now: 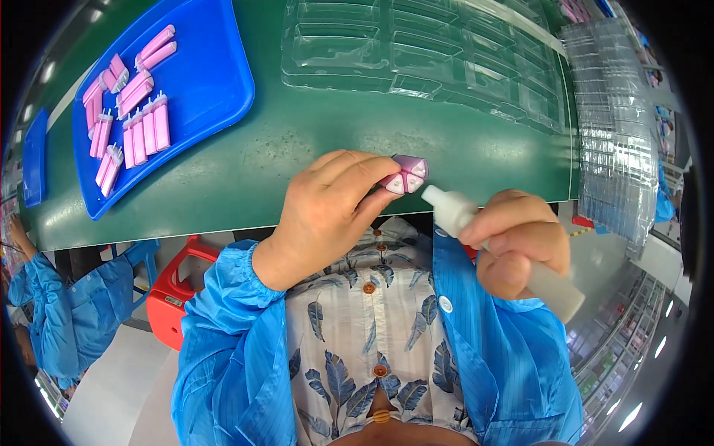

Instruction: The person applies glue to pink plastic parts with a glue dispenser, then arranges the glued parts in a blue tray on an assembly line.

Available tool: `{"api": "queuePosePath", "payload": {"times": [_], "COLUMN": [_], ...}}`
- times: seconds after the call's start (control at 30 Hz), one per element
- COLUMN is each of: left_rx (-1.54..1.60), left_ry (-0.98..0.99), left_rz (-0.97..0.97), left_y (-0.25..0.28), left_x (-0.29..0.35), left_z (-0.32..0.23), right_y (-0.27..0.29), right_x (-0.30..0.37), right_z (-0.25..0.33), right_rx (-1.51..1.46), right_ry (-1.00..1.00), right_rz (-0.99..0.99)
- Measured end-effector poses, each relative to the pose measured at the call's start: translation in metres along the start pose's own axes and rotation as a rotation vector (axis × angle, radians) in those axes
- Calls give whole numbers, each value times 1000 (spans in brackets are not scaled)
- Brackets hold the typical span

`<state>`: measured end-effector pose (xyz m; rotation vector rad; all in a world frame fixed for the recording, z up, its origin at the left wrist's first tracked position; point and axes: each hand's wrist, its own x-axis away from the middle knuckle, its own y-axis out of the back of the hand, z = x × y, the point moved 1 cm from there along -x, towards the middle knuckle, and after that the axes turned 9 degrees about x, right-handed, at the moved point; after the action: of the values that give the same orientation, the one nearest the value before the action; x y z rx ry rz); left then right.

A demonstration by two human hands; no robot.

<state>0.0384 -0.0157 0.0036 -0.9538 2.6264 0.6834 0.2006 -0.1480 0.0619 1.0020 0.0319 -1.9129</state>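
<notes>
Pinched between the thumb and fingers of my left hand (316,212) is a bundle of pink-purple wedge-shaped tubes (410,165). Their pale ends face right and toward me, fitted together like slices. My right hand (520,241) is wrapped round a white squeeze bottle (556,288), tilted so its nozzle points up and left at the bundle. A small gap separates the nozzle from the tube ends. At the far left, several pink tubes (155,126) with thin pale tips lie in groups on a blue tray (216,59).
A clear plastic compartment tray (424,85) lies at the far side of the green table (312,126). Stacked clear trays (613,141) stand at the right. Another blue tray (34,160) is at the left edge. Below are a red stool (167,308) and a co-worker's blue sleeve (44,290).
</notes>
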Motion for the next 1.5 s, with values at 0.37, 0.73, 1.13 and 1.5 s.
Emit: {"api": "queuePosePath", "payload": {"times": [0.37, 0.73, 1.13, 1.5], "left_rx": [23, 3, 9, -228], "left_ry": [2, -7, -53, -82], "left_rz": [-12, -24, -17, -8], "left_y": [-2, -1, 1, 17], "left_x": [0, 6, 3, -41], "left_z": [-3, -3, -2, -12], "right_y": [-7, -12, -22, -7], "right_x": [-1, 11, 5, 15], "right_z": [0, 21, 13, 8], "right_rx": [48, 57, 52, -287], "right_ry": [-236, -160, -213, -47], "right_rz": [140, 43, 145, -112]}}
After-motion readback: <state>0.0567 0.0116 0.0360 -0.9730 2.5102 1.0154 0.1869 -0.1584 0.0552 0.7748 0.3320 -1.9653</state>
